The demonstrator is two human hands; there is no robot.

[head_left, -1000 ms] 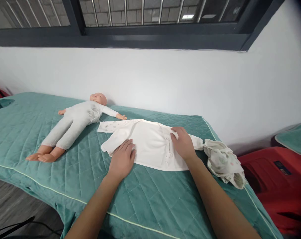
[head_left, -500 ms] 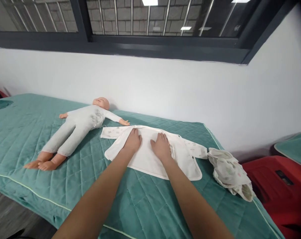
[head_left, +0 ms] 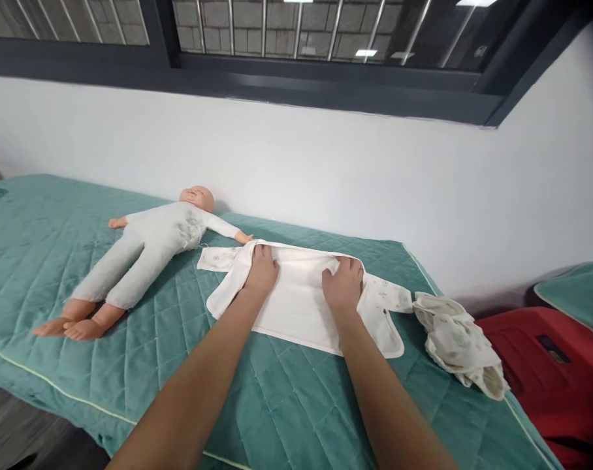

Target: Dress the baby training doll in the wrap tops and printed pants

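A small white baby shirt (head_left: 301, 297) with printed sleeves lies spread on the green quilted bed cover (head_left: 287, 405). At its upper left edge, my left hand (head_left: 263, 267) has its fingers tucked under the fabric, pressed together around the edge. My right hand (head_left: 344, 282) is at the upper right edge, its fingertips also under the cloth and the thumb apart on the inner side. Both hands grip the shirt's top edge, which is slightly raised. To the left, a baby doll (head_left: 159, 232) in a pale suit lies on its back, one hand close to the shirt.
A crumpled printed cloth (head_left: 458, 339) lies at the right edge of the bed, touching the shirt's sleeve. Beyond it stands a red chair or case (head_left: 531, 372) with a green cloth (head_left: 578, 297) behind. A white wall (head_left: 350, 170) runs along the far side under a barred window.
My right hand has moved right and up to the shirt's upper right edge. The top edge of the shirt is lifted more. The view has shifted slightly.
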